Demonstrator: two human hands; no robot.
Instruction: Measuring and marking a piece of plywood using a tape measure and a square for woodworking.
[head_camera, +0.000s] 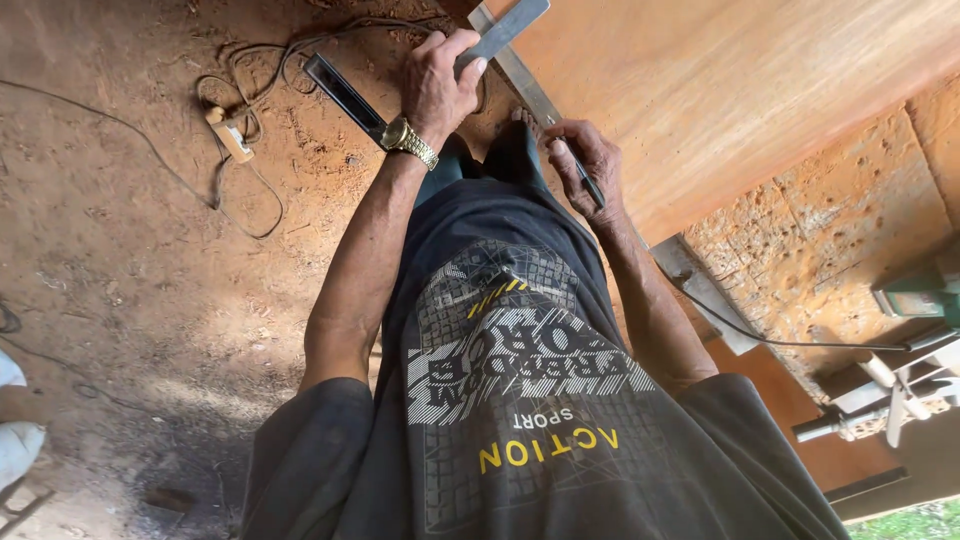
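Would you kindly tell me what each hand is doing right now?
Left hand: closed on a metal square.
Right hand: closed on a dark pencil.

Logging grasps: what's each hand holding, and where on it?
Left hand grips the metal square mid-blade. Right hand pinches a pencil near its tip against the wooden board.

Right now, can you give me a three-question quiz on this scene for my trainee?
1. True or false: the left hand has its grip on a metal square.
2. What does the right hand hold? A) hammer B) pencil C) drill
3. Fill in: the square's long blade lies along the edge of the wooden ____.

Key: 1 true; 2 B; 3 board
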